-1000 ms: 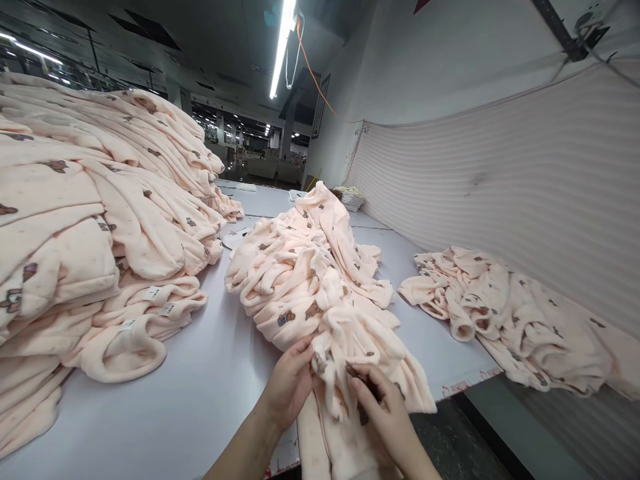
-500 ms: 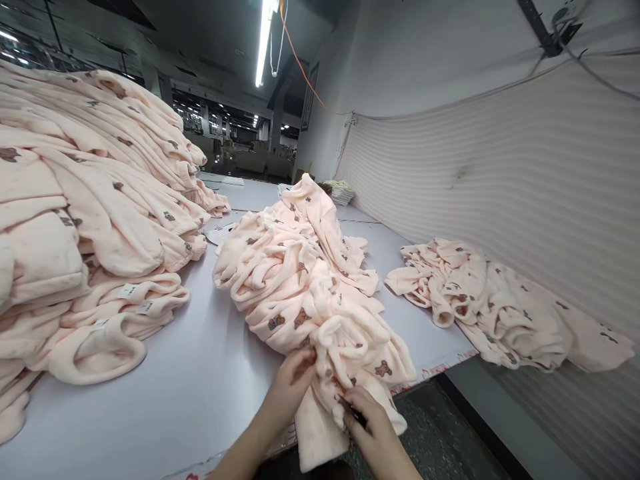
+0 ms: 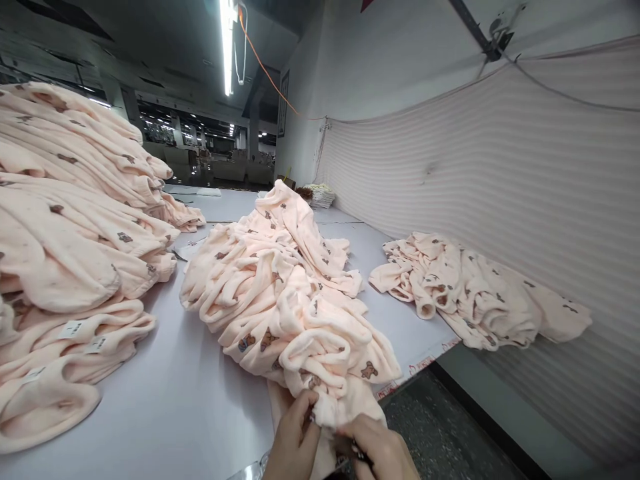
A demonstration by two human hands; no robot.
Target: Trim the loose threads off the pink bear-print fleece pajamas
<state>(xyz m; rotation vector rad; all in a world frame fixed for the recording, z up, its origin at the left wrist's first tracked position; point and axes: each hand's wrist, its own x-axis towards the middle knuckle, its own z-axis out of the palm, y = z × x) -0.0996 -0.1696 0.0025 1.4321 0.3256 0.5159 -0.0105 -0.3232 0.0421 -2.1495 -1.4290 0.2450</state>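
A heap of pale pink fleece garments (image 3: 280,293) with brown bear prints lies before me, its near end hanging over the table's front edge. At that end my left hand (image 3: 296,437) is closed, thumb and fingers pinching a fold of the pink garment. Close beside it on the right, my right hand (image 3: 383,448) is closed around a small dark tool (image 3: 354,451). Its tip is against or very near the cloth; fingers and fabric hide most of it, so its exact kind does not show.
A tall stack of pink garments (image 3: 75,213) with white labels (image 3: 70,329) rises at left. Another pink pile (image 3: 465,293) lies at right by the striped wall cloth (image 3: 475,167), partly past the table (image 3: 165,400) edge. Folded pale cloths (image 3: 323,195) sit at the back.
The view has turned to the right, so the piles appear further left. Both hands have come lower and nearer to me, with the held part of the garment drawn along.
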